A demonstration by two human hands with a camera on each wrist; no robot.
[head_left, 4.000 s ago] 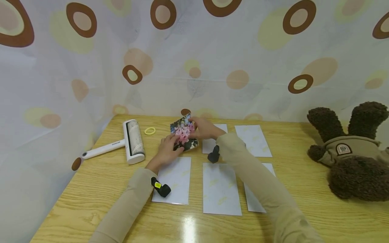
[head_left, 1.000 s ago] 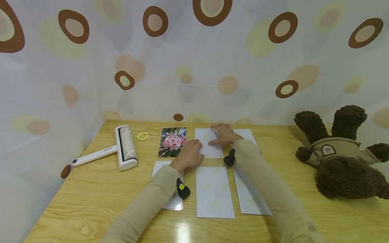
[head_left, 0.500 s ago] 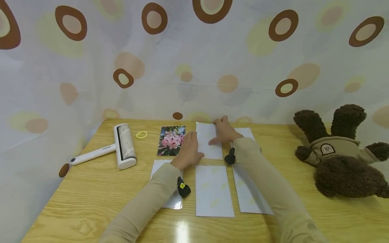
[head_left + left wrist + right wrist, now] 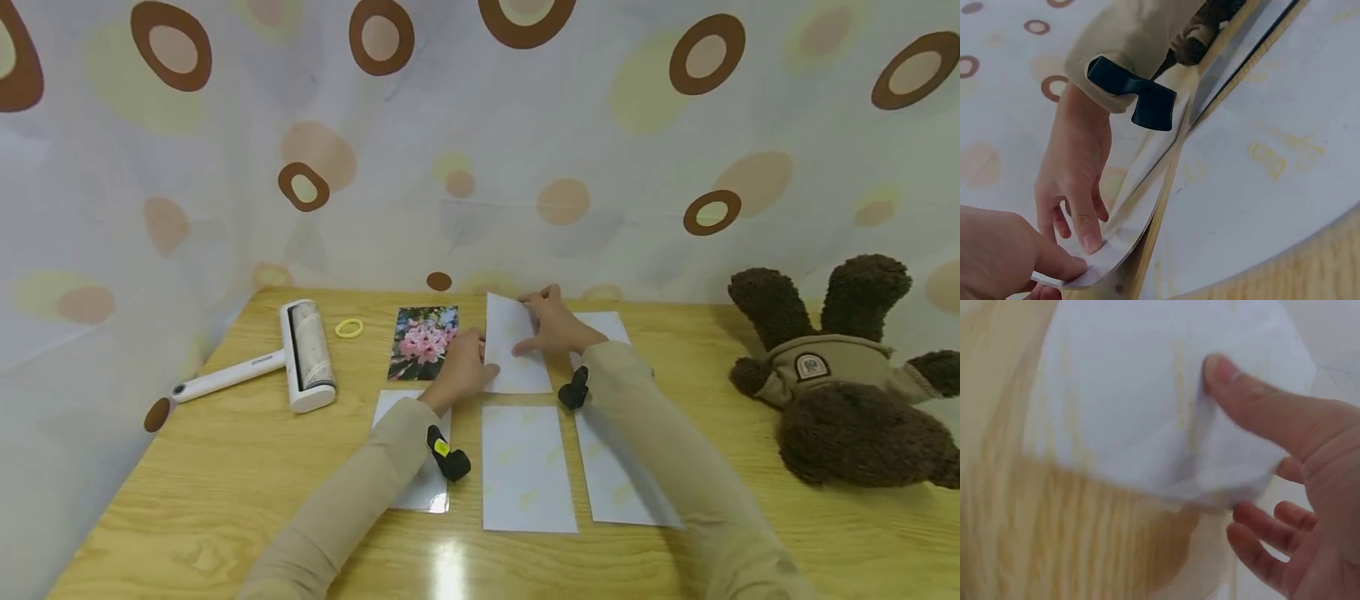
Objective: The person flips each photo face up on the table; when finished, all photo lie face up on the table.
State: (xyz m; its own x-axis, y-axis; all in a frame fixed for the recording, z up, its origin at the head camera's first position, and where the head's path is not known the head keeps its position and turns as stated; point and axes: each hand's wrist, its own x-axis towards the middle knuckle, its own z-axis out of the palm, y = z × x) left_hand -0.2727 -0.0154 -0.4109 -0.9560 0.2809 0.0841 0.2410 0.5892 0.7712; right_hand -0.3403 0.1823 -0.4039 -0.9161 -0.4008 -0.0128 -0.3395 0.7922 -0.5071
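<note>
A white-backed photo print [image 4: 512, 360] with faint yellow marks is lifted off the table at its left and far edges. My left hand [image 4: 460, 368] pinches its left edge; in the left wrist view the thumb of the left hand [image 4: 1004, 253] lies on top, with a fingertip under the edge. My right hand [image 4: 561, 323] holds the same print by its far right part. In the right wrist view, the thumb of the right hand [image 4: 1291, 419] presses the white back and fingertips meet the edge. Just left lies a picture-side-up print of pink flowers [image 4: 423, 342].
More white-backed prints lie in front: one under the left forearm [image 4: 427, 479], one in the middle [image 4: 528, 471], others partly beneath the right arm. At left are a white lint roller [image 4: 309, 357] and a yellow ring [image 4: 348, 328]. A brown plush toy [image 4: 847, 375] lies at right.
The flower print, earlier in both hands, now lies flat on the table. Both hands moved right to the neighbouring white-backed print, whose left and far edges have risen.
</note>
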